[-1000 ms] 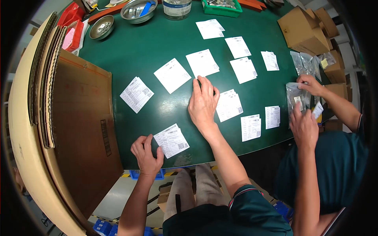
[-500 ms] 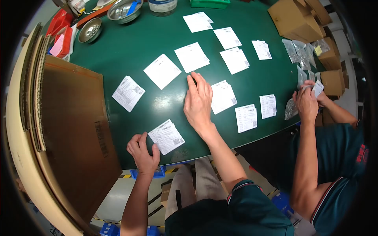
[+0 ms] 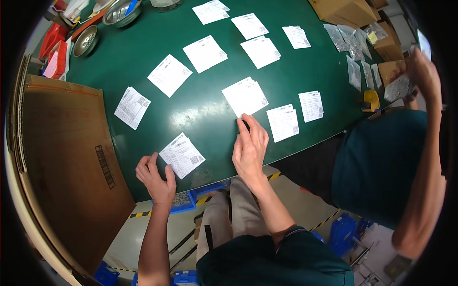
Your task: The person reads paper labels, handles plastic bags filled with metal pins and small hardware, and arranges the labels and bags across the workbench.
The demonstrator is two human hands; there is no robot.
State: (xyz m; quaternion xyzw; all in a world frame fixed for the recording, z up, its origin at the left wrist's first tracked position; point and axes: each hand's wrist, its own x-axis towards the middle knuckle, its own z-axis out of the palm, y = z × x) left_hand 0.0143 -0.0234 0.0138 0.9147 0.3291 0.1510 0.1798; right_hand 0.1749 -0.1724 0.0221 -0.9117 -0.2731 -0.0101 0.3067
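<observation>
My left hand [image 3: 157,180] rests at the table's front edge with its fingers apart, touching the left side of a stack of printed papers [image 3: 182,156]. My right hand [image 3: 250,148] has its fingertips at the lower edge of another paper stack [image 3: 245,97], its fingers spread and nothing in them. Right of that hand lie two more stacks, one [image 3: 283,123] near the edge and one [image 3: 311,106] beyond it. Farther back on the green table [image 3: 210,128] are several similar stacks, such as a tilted one [image 3: 170,76] and one [image 3: 205,53] beside it.
A large cardboard box [image 3: 71,157] stands at the left. At the right a co-worker's hand [image 3: 422,71] is by a bag of small parts [image 3: 400,88]. Plastic bags [image 3: 350,40], a yellow container [image 3: 370,100] and boxes [image 3: 346,12] lie nearby. Metal bowls [image 3: 86,41] sit back left.
The view has shifted. My right hand has moved from below one back stack to the stack nearer the front. My left hand stays by its stack. The co-worker's hands have moved right with the bag.
</observation>
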